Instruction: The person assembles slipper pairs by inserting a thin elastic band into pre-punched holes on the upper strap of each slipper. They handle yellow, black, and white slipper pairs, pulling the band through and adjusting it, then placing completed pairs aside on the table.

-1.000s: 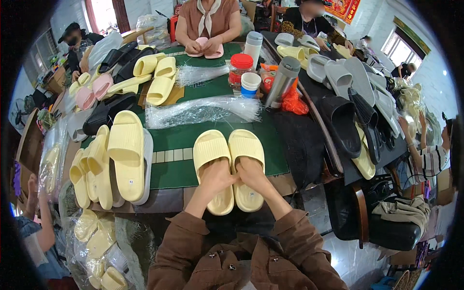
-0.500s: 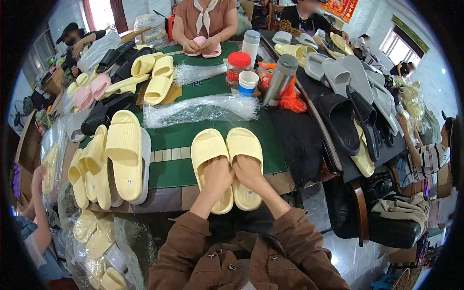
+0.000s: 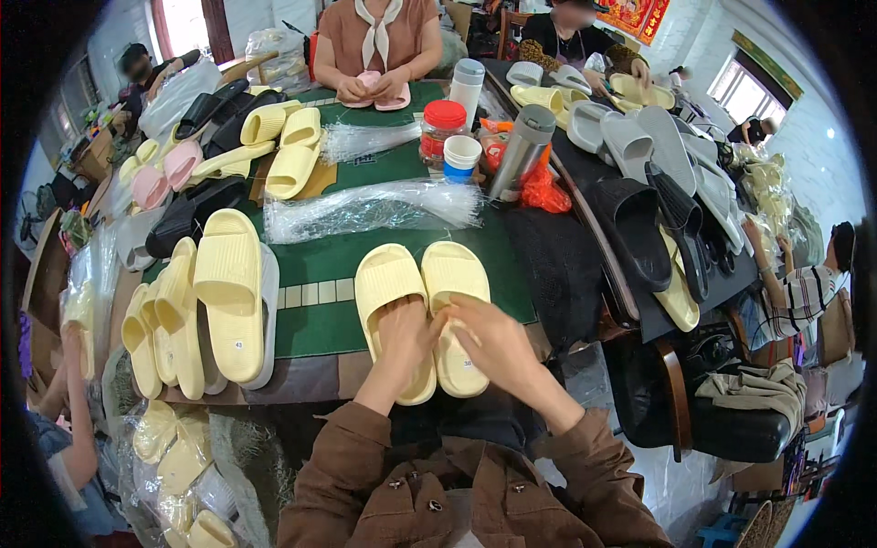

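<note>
Two pale yellow slide slippers stand side by side at the table's near edge, toes pointing away from me. My left hand (image 3: 403,331) reaches into the left slipper (image 3: 388,272), its fingers hidden beneath the strap. Over the footbed of the right slipper (image 3: 454,271) is my right hand (image 3: 491,338), out from under the strap. Its fingers are apart and stretched toward the strap's rear edge, close to my left hand; nothing is held in it. Beyond the pair lies a bundle of clear plastic strands (image 3: 384,210).
More yellow slippers (image 3: 228,292) stand at the left. A red-lidded jar (image 3: 444,128), a paper cup (image 3: 461,157) and a steel flask (image 3: 525,151) are farther back. Black and grey slippers (image 3: 628,219) cover the right table. A person across holds a pink slipper (image 3: 391,99). A black chair (image 3: 740,420) is at right.
My right hand has come out from under the right slipper's strap and now hovers over its footbed. My left hand stays in the left slipper. The view has shifted slightly.
</note>
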A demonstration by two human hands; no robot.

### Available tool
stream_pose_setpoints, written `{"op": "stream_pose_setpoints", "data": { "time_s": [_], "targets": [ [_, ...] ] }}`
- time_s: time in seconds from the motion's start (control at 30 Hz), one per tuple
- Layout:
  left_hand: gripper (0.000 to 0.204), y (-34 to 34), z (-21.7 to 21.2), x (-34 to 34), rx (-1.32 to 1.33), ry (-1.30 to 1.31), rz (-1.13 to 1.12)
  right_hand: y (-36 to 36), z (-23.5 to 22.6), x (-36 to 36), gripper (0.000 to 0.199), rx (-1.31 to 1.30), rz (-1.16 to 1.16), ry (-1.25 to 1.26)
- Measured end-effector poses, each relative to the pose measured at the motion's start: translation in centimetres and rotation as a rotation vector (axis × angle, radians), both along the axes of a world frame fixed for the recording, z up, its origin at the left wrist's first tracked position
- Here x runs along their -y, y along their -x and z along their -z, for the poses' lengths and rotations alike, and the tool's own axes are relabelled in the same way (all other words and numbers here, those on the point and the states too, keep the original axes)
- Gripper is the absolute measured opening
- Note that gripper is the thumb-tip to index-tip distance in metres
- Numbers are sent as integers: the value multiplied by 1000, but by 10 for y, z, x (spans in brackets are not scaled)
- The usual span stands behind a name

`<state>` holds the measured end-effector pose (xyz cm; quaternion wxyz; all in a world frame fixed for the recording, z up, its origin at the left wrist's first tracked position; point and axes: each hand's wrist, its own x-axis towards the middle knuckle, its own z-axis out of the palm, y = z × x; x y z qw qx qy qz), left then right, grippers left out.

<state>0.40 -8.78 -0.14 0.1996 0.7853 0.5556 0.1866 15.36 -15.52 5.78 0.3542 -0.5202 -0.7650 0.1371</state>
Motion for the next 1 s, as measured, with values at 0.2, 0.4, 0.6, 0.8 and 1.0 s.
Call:
{"op": "stream_pose_setpoints", "data": {
  "time_s": [0.2, 0.4, 0.6, 0.8, 1.0],
  "targets": [
    [56, -3, 5, -1, 51, -40, -22, -1, -7, -83, 19, -140, 78, 32],
    [48, -6, 4, 0, 10, -72, -23, 13, 26, -153, 30, -90, 71, 283],
    [55, 0, 6, -4, 16, 37, 2, 19, 45, -165, 23, -353, 8, 266],
    [58, 17, -12, 17, 93, -285, 66, 7, 41, -161, 15, -790, 151, 501],
    [27, 32, -57, 35, 286, -376, 15, 5, 48, -155, 15, -1124, 130, 439]
  ]
}}
